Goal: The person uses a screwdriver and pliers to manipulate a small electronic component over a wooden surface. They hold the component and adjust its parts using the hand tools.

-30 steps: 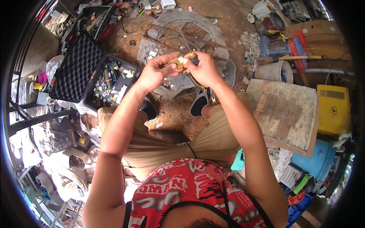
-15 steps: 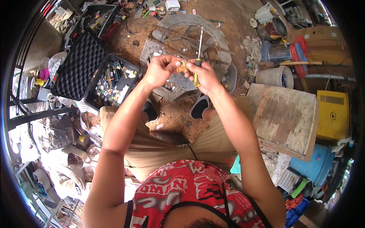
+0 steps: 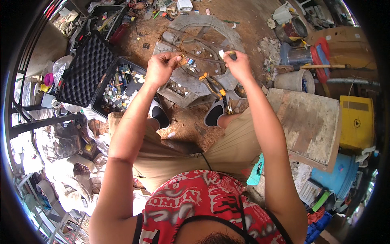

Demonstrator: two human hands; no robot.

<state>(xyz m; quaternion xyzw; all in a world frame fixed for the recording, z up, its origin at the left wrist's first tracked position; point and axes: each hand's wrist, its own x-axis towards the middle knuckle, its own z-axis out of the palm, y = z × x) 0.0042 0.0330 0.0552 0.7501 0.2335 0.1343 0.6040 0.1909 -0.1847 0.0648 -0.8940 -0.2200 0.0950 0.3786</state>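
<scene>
My left hand (image 3: 159, 70) is closed, pinching a small orange-brown piece (image 3: 182, 60) between thumb and fingers. Off to the right, apart from it, my right hand (image 3: 239, 67) is closed round the screwdriver; only a dark part of its handle (image 3: 232, 55) shows, and the shaft cannot be made out. A small white piece (image 3: 221, 53) is at those fingertips; whether it is held too is unclear. Yellow-and-black pliers (image 3: 212, 86) lie below and between my hands on the grey, spoked round slab (image 3: 191, 87), among small scraps.
At left lies an open black case, its foam lid (image 3: 86, 67) raised and small electronic parts (image 3: 118, 93) inside. A worn wooden board (image 3: 302, 122) is at right, with a yellow box (image 3: 356, 122) and a blue drum (image 3: 335, 175) beyond. My feet flank the slab's near edge.
My hands have moved apart, the right one up and to the right. The screwdriver has turned, so its long shaft no longer shows. The pliers have come into view on the slab.
</scene>
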